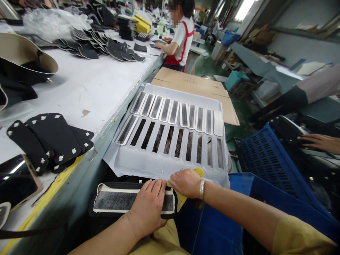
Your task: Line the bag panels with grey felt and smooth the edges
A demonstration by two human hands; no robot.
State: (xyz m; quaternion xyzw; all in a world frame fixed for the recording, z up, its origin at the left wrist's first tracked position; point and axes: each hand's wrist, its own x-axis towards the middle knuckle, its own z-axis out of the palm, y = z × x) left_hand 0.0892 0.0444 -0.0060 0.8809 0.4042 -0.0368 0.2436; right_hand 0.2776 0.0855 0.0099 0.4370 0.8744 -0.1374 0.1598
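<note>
We count one long black panel with a grey inset (115, 202), just right of the white tabletop (87, 88)'s edge; the left hand (148, 202) clamps across it, the right hand (186, 183) grips one flat yellow piece (183, 202) at its end; beyond lie nine rectangular slots (179, 142) and eleven white-rimmed strips (165, 109).

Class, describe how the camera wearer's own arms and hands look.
The left hand and right hand are ungloved. A silvery bracelet circles the right wrist, and a plain mustard-yellow sleeve shows above it; no sleeve shows on the left.
</note>
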